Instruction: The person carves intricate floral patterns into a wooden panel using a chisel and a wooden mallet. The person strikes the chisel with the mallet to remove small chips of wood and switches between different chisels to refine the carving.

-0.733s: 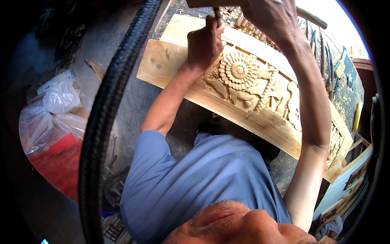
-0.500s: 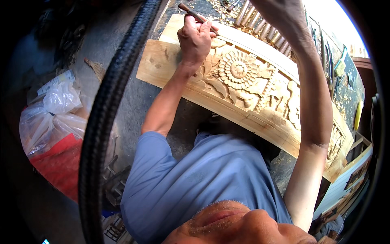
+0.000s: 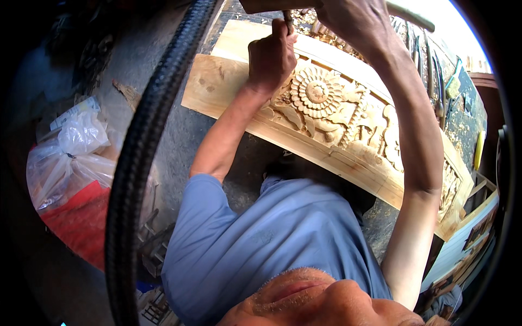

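We see the carved wooden panel (image 3: 337, 125) running as a long plank from the upper left-centre of the frame down to the right edge, its long axis slanting down to the right, lying on a dark gritty bench (image 3: 163, 108). The left hand (image 3: 270, 57) sits at the upper centre, fisted tight around a thin chisel (image 3: 286, 16) whose shaft pokes up out of the fist toward the top edge; the fist rests on the panel just left of the round flower carving (image 3: 316, 92), so the work spot lies right beside and slightly right of this hand. The right hand (image 3: 353, 22) is at the top centre-right, above the left, curled over something at the frame's rim, maybe a mallet; we cannot tell how closed it is or what it grips, since it is cut off. Left forearm comes up from the blue shirt (image 3: 272, 239), elbow bent; right arm reaches straight up along the right side, crossing over the panel. A row of spare tools (image 3: 429, 60) lies beyond, upper right; a plastic bag (image 3: 70, 152) at left
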